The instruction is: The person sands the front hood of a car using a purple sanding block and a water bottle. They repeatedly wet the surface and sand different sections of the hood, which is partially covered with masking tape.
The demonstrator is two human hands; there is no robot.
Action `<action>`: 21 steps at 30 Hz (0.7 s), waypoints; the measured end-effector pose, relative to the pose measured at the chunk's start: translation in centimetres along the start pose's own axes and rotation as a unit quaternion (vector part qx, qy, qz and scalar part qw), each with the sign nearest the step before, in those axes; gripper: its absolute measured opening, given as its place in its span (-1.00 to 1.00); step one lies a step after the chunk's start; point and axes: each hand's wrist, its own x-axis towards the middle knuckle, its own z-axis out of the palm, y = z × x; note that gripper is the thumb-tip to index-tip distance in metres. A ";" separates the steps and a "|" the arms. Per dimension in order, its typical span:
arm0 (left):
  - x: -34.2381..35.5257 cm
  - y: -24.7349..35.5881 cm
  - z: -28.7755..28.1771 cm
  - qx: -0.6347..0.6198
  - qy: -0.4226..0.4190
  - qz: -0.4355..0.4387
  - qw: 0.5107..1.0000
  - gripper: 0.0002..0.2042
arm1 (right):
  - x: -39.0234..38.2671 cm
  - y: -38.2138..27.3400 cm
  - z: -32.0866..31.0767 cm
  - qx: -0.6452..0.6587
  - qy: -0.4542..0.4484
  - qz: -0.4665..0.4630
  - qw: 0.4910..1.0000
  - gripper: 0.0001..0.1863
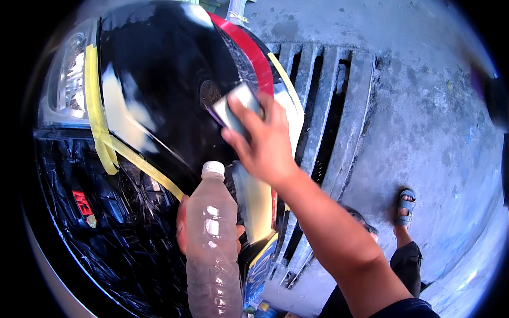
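A glossy black car bumper (154, 58) with pale bare patches fills the upper middle. My right hand (269, 143) reaches up from the lower right, its fingers closed round a small pale block (238, 108) that looks like a sanding block. The block lies against the bumper beside a round dark recess (210, 93). Nearer, a clear plastic bottle (212, 238) with a white cap stands upright, cloudy liquid inside. My left hand (182, 225) wraps round it from behind; the bottle hides most of that hand, with fingertips showing on both sides.
Yellow masking tape (95, 106) borders the headlight (71, 79) and the black grille (122, 222). A red strip (254, 53) curves along the bumper's right edge. Below hangs a blue plate (260, 273). A slotted floor grate (331, 116) runs alongside, over grey concrete (424, 106). Sandalled feet (405, 206) stand at right.
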 end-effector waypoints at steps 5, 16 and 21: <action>-0.3 0.2 -0.4 0.044 0.013 0.040 0.998 -0.45 | -9.5 0.2 -0.6 0.028 -0.047 0.043 0.998 -0.43; -0.7 0.1 -1.0 0.138 0.014 0.164 0.977 -0.43 | -9.8 0.4 -1.3 0.056 -0.062 0.043 0.996 -0.37; 0.4 0.4 -0.6 0.188 0.013 0.225 0.956 -0.42 | -2.1 0.9 -0.9 0.026 -0.027 0.009 0.999 -0.41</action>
